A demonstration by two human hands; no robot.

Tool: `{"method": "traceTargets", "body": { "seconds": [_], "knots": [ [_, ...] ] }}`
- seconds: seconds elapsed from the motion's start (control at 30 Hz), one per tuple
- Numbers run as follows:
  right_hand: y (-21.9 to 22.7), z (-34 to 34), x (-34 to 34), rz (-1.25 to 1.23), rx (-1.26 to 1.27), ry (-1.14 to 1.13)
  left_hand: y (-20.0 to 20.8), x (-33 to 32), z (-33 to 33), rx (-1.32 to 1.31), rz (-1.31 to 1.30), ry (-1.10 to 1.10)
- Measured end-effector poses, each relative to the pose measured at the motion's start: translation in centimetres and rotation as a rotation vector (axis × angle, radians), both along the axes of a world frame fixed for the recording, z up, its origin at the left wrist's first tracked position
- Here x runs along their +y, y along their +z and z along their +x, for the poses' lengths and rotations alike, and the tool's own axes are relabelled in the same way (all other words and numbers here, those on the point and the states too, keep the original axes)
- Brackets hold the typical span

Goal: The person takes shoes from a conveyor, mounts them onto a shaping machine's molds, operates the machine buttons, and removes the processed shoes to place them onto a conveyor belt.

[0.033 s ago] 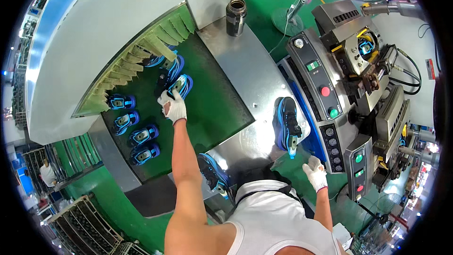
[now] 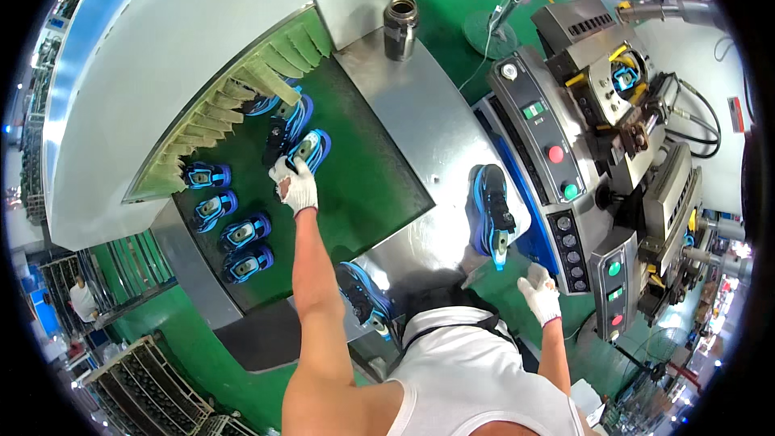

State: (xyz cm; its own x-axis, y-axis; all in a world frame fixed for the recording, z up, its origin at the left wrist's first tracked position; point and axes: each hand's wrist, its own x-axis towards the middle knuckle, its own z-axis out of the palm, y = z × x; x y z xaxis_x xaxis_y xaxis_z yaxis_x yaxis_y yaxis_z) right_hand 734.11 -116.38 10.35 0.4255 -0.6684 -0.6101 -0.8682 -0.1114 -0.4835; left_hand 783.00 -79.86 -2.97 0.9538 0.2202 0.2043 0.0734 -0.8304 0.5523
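Note:
My left hand, in a white glove, reaches over the green belt. Its fingers close round the near end of a blue-and-black sneaker; the fingertips are partly hidden. Close beside that one lies a black sneaker with blue edging. My right hand, also gloved, hangs low at the right by the machine's front. Its fingers are loosely bent and apart, with nothing visible in them. Between the hands, a sneaker lies on the metal table, and another sneaker sits at the table's near edge by my body.
Several sneakers line the belt's left side. Green fringe strips hang across the opening of a large pale housing. A dark bottle stands at the table's far corner. At right is a press machine with buttons; behind stands a fan.

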Motion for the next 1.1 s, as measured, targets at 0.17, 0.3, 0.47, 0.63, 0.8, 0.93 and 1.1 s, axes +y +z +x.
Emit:
{"method": "traceTargets", "body": {
  "seconds": [0.17, 0.3, 0.47, 0.63, 0.8, 0.93, 1.1],
  "knots": [
    [5.7, 7.8, 0.3, -0.039, -0.118, 0.207, 5.0, -3.2, -4.9, 0.088, -0.111, -0.345],
    [11.4, 13.7, 2.4, 0.155, -0.277, 0.428, 14.1, -9.8, -12.8, 0.057, -0.206, -0.797],
    [7.5, 16.3, 1.9, -0.154, -0.628, 0.602, 22.8, -20.6, -19.8, -0.04, -0.264, -1.37],
    [10.4, 13.0, -4.2, 0.102, -0.618, 0.227, 29.5, -33.7, -21.7, -0.017, -0.368, -1.668],
    [14.9, 2.7, -13.4, 0.609, -0.627, -0.327, 34.5, -47.2, -19.4, -0.111, -0.426, -1.498],
    [16.0, -3.0, -14.9, 0.853, -1.07, -0.675, 31.1, -61.5, -14.4, 0.078, -0.357, -1.445],
    [18.5, -6.1, -20.1, 0.757, -1.295, -0.705, 23.3, -77.3, -10.6, -0.033, -0.109, -1.389]
  ]
}}
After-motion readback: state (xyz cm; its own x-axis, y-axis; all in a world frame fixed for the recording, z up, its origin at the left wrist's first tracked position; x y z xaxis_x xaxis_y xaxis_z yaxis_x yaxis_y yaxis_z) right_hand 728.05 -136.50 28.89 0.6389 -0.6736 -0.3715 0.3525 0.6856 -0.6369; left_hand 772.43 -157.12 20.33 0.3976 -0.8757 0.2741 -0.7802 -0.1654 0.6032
